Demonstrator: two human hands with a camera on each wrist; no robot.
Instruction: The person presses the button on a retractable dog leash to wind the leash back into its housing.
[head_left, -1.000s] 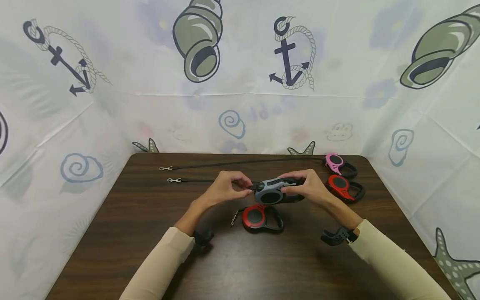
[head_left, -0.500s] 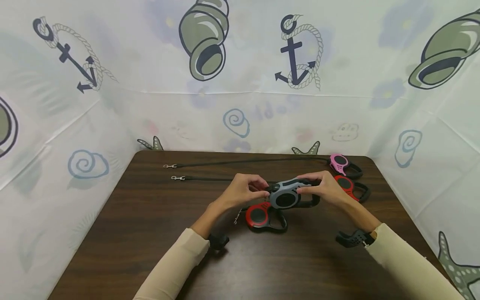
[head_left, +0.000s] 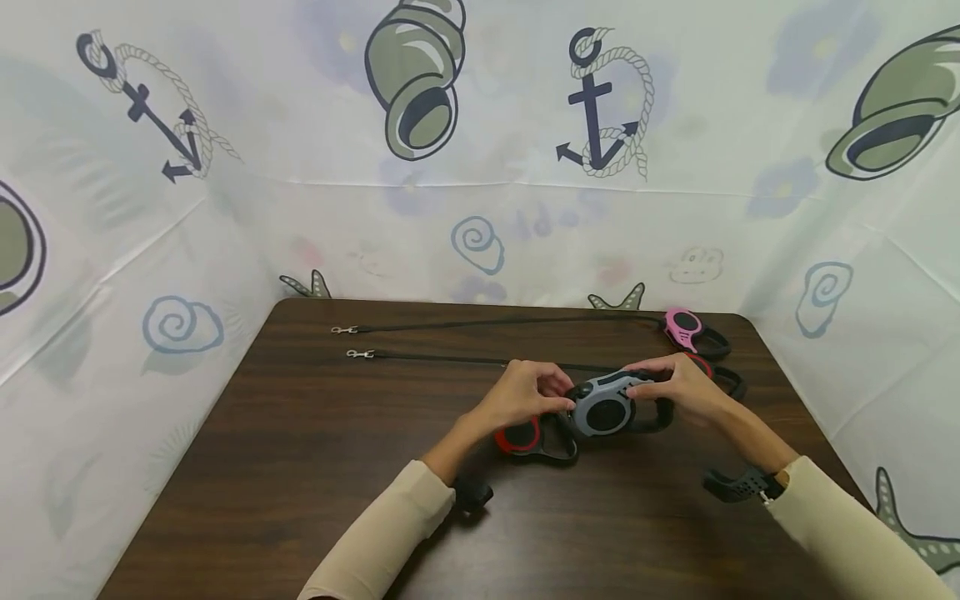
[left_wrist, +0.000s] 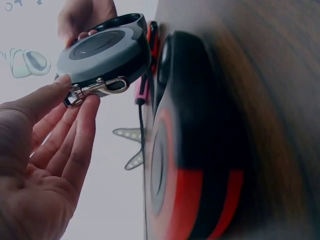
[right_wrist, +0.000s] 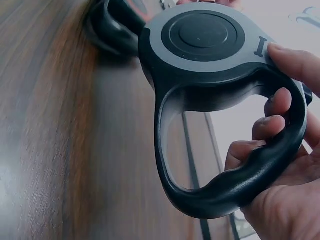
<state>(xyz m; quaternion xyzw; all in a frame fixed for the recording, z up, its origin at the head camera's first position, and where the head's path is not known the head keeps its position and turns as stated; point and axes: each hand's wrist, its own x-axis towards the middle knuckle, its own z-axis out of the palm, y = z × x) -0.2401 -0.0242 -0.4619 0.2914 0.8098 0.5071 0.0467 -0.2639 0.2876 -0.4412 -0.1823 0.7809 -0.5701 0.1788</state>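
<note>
A grey and black retractable dog leash (head_left: pixel 603 414) is held up over the table between both hands. My right hand (head_left: pixel 688 388) grips its black handle; in the right wrist view the fingers (right_wrist: pixel 242 150) come through the handle loop and the thumb lies on the grey casing. At the other end, my left hand (head_left: pixel 525 395) pinches the leash's end by its metal snap hook (left_wrist: pixel 100 88). Below and to the left, a red and black retractable leash (head_left: pixel 517 437) lies on the table, partly covered by the left hand.
At the table's far right lie a pink retractable leash (head_left: pixel 682 325) and another red one (head_left: pixel 703 364), the latter partly behind the right hand. Their black cords stretch left to metal snap hooks (head_left: pixel 360 354). A patterned cloth (head_left: pixel 480 242) hangs behind the brown table (head_left: pixel 300 467).
Both hands have carried the grey leash to the right and slightly nearer. The left hand now covers part of the near red leash. The view has shifted a little.
</note>
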